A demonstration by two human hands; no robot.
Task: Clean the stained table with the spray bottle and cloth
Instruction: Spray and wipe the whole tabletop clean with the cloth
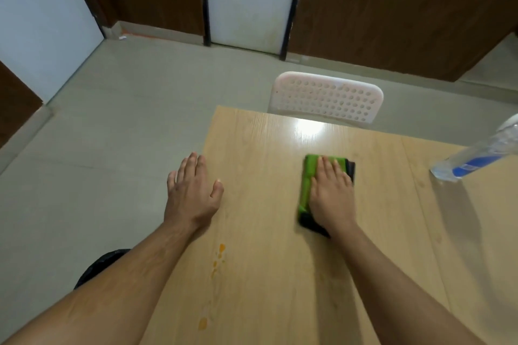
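Observation:
A folded green and black cloth (307, 185) lies on the light wooden table (260, 165). My right hand (332, 190) presses flat on the cloth with straight fingers. My left hand (190, 190) rests open on the table's left edge, fingers straight and partly over the side. Orange stains (220, 253) dot the wood near my left forearm, with another orange spot (202, 323) closer to me. A clear spray bottle (476, 155) with a blue label stands at the right edge of the view.
A white perforated plastic chair (326, 96) is tucked in at the table's far side. Grey tiled floor (112, 120) lies to the left of the table. A dark round object (103, 263) sits on the floor beneath my left forearm.

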